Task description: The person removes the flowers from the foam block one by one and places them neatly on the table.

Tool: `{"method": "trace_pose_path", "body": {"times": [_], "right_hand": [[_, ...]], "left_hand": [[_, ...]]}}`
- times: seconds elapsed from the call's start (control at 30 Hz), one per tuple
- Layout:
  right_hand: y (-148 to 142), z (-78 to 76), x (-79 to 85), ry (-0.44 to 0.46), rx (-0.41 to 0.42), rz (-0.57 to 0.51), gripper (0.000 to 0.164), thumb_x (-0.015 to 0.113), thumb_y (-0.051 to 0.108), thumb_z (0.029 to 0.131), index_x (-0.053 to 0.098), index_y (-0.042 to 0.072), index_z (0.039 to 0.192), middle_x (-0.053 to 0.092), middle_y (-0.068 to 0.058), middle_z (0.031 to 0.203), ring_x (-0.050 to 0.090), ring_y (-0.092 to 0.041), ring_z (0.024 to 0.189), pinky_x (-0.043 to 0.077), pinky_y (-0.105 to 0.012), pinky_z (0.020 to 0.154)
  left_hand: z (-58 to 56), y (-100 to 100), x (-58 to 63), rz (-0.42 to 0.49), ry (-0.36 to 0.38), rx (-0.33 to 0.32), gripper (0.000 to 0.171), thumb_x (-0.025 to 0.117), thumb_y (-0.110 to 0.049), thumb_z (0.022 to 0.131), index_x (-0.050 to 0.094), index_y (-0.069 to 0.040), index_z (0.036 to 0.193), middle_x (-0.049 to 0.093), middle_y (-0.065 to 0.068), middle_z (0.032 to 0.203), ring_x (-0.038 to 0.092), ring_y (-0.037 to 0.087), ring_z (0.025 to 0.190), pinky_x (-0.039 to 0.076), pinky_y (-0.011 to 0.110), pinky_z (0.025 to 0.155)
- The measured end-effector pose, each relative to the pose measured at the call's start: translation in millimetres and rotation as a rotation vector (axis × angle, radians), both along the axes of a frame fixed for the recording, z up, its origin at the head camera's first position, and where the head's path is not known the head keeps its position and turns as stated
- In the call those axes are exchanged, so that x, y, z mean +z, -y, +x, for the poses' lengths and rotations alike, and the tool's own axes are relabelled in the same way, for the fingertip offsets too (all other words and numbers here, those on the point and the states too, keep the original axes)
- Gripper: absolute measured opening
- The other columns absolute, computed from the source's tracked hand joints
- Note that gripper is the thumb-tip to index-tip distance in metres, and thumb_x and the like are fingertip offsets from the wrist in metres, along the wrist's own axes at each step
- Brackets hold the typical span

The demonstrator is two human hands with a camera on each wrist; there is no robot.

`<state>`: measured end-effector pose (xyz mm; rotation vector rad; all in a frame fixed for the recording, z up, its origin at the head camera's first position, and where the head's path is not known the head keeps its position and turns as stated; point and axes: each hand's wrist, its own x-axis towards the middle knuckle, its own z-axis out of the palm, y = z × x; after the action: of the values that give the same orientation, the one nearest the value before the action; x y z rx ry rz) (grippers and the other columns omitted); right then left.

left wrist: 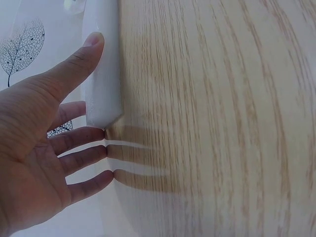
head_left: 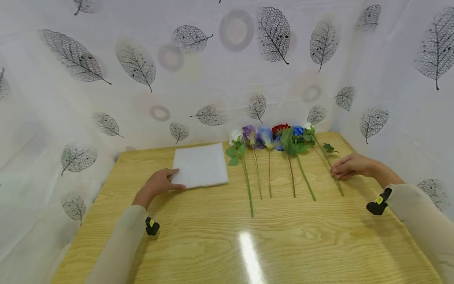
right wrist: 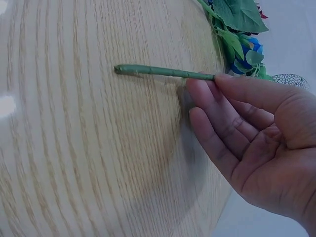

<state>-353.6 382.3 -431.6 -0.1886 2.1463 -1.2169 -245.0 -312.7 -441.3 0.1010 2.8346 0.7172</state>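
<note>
In the head view, my left hand [head_left: 159, 183] holds the near left corner of a white foam sheet [head_left: 200, 165] lying flat on the table. The left wrist view shows the thumb against the foam's [left wrist: 103, 84] near side and the index finger partly hidden behind it. The other left fingers touch the tabletop. At the right, my right hand [head_left: 351, 165] pinches the green stem [right wrist: 153, 70] of an artificial flower between thumb and fingertips. Its white bloom [head_left: 307, 126] points away, with green leaves [head_left: 330, 148] beside the stem.
Artificial flowers lie side by side between the hands: a white one [head_left: 235, 137], a purple one [head_left: 250, 134], a light blue one [head_left: 266, 136], a red one [head_left: 280, 129] and a blue one [head_left: 298, 131]. Leaf-printed white curtains [head_left: 213, 79] enclose the wooden table [head_left: 198, 236].
</note>
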Motion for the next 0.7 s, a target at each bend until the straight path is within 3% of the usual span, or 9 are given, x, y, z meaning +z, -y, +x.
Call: {"method": "trace_pose_path", "body": {"times": [0.47,0.7], "right_hand": [[15.3,6.8,-3.2,0.015,0.026,0.043,0.035,0.063,0.009,0.1,0.063,-0.015,0.125,0.077,-0.001,0.094,0.075,-0.012,0.084,0.062,-0.033,0.081],[20.4,8.3,-2.8,0.024,0.024,0.054,0.029,0.063,0.011,0.1,0.067,-0.01,0.12,0.078,-0.002,0.092,0.075,-0.012,0.083,0.062,-0.032,0.081]], "left_hand": [[-0.4,0.4,1.1,-0.002,-0.009,-0.009,0.094,0.08,-0.054,0.083,0.044,-0.004,0.153,0.04,0.028,0.157,0.036,0.049,0.145,0.032,0.061,0.118],[-2.3,2.6,-2.0,-0.013,-0.011,-0.019,0.097,0.08,-0.058,0.082,0.043,-0.004,0.154,0.041,0.028,0.157,0.037,0.049,0.145,0.032,0.061,0.118]]}}
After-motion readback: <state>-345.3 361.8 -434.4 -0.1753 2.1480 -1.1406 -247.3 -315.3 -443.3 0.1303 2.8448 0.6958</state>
